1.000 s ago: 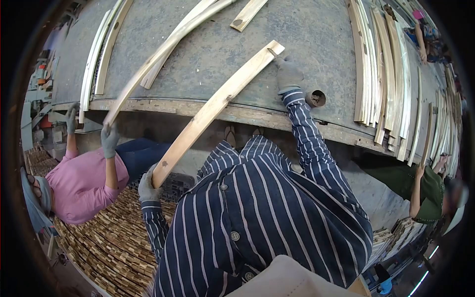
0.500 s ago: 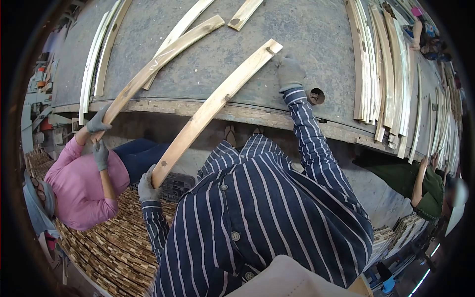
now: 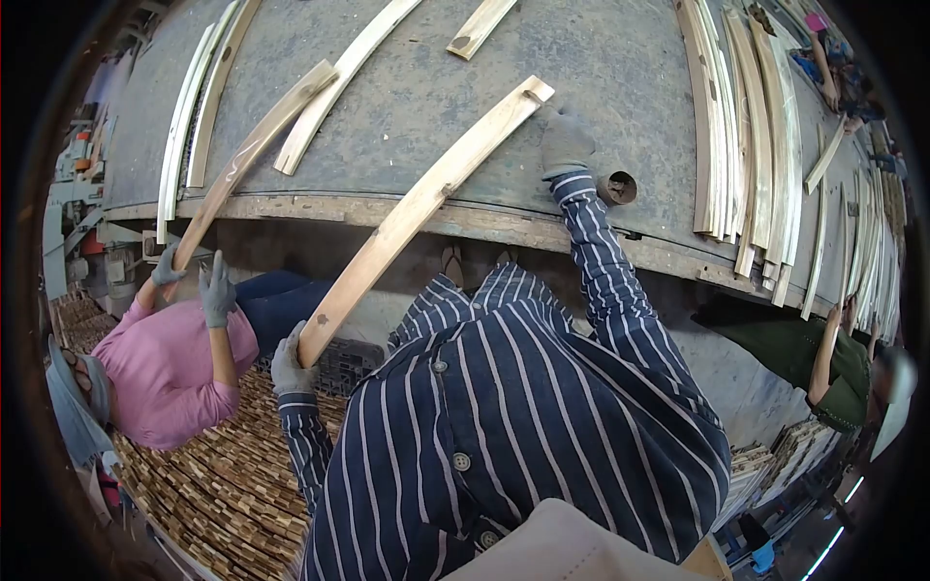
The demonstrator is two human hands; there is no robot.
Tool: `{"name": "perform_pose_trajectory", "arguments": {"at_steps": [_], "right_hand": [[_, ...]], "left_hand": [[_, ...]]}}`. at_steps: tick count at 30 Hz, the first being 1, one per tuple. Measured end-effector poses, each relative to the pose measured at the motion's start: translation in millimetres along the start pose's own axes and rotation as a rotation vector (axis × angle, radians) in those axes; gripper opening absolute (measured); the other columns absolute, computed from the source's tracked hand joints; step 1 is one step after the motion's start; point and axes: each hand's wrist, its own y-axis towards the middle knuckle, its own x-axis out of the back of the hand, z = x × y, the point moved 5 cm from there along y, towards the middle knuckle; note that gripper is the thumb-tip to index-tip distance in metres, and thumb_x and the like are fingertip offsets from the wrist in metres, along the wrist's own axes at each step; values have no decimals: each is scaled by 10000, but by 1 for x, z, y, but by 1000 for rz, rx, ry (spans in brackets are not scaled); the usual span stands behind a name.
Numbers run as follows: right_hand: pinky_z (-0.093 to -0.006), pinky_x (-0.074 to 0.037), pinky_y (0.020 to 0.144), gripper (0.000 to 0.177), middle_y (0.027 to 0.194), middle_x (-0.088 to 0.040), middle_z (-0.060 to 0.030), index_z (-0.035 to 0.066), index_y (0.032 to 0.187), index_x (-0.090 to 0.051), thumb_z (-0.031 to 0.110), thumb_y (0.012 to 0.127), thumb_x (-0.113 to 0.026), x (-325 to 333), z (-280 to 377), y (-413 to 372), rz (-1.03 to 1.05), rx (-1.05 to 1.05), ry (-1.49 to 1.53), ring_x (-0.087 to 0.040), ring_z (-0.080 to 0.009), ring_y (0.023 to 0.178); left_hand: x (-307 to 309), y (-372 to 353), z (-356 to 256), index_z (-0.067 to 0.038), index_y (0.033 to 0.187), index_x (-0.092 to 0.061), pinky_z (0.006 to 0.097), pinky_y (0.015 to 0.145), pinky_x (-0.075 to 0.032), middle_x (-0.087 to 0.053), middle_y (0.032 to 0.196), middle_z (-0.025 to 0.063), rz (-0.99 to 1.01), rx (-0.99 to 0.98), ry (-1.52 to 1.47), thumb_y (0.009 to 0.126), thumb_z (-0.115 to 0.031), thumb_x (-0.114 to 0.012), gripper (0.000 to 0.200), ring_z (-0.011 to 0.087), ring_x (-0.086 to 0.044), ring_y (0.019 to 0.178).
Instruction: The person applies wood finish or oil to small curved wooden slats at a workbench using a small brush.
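A long pale wooden board [image 3: 417, 218] slants from the table up and away from me. My left hand [image 3: 289, 363], in a grey glove, is closed round its near end. At the far end, my right hand [image 3: 569, 143], also gloved, is beside the board's tip with fingers curled; what it holds, if anything, I cannot make out. A dark mark or small object shows on the board by those fingers. Close to my right wrist stands a small brown can [image 3: 617, 188].
To the left, a co-worker in a pink top [image 3: 174, 373] holds another board [image 3: 247, 155]. Several boards lie at the left and back of the table [image 3: 465, 126]; a row of strips [image 3: 746, 145] lies right. Stacked wood pieces [image 3: 213, 494] fill the lower left.
My hands and board have barely moved. The co-worker's board has shifted left and toward that person, and one gloved hand has come off it.
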Motion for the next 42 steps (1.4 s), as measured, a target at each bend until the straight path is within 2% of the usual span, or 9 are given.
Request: {"name": "perform_pose_trajectory", "arguments": {"at_steps": [13,18,21,23,27,28,31,34,42], "right_hand": [[-454,-527,701,265,986,-689,-66,262,1086,-687,227,934,-472,15,1,14,240,33,57,-680,-281,875],[-422,-532,700,246,941,-701,-66,239,1088,-688,231,912,-516,17,-10,15,107,71,275,-687,-269,846],[-393,-539,714,233,946,-703,-76,205,1084,-690,219,893,-557,41,-27,25,71,-104,477,-688,-272,835],[-392,-537,718,227,940,-704,-91,197,1082,-693,226,887,-581,73,-38,14,47,-215,633,-686,-278,826],[-386,-539,675,223,908,-705,-127,138,1053,-711,203,879,-587,75,-45,-62,230,353,728,-672,-318,748],[-403,-537,711,249,927,-699,-149,124,1068,-708,167,879,-553,74,-39,-94,650,359,504,-671,-329,797],[-369,-494,884,428,1154,-647,-161,121,1271,-592,76,853,-512,62,-25,-202,951,519,593,-639,-320,997],[-367,-449,970,436,1236,-603,-192,118,1346,-522,171,913,-516,20,-40,-265,954,349,1102,-603,-335,1105],[-374,-444,978,518,1268,-577,-187,93,1362,-486,77,844,-484,40,-49,-287,884,293,1057,-580,-346,1118]], "left_hand": [[4,4,-2,-159,1296,-569,340,857,-502,-619,1017,97,-31,-4,-32,590,60,-707,752,282,-617,944],[-6,2,22,-129,1343,-533,318,861,-494,-630,1039,74,-20,-45,-99,606,64,-686,777,234,-624,969],[-27,5,38,-85,1395,-477,291,873,-477,-623,1076,35,315,45,-447,593,57,-679,839,166,-602,1010],[-29,6,-7,-21,1404,-442,271,1074,-311,-519,1366,64,719,102,-887,555,84,-687,890,167,-461,1245],[-20,30,-104,-6,1325,-506,299,931,-438,-617,1137,69,883,207,-527,680,-45,-685,671,180,-568,1011],[-38,39,-91,12,1304,-499,290,785,-473,-617,947,55,979,190,-537,708,-84,-679,630,157,-570,837],[-64,62,-106,-8,1339,-467,256,692,-467,-603,865,41,987,145,-675,695,-142,-694,696,126,-555,754],[-74,86,-142,13,1346,-442,207,549,-437,-541,750,22,985,-10,-810,720,-68,-642,662,86,-502,612],[-76,113,-194,25,1398,-358,187,522,-419,-525,755,35,1154,-38,-988,735,-146,-657,747,69,-478,591]]}}
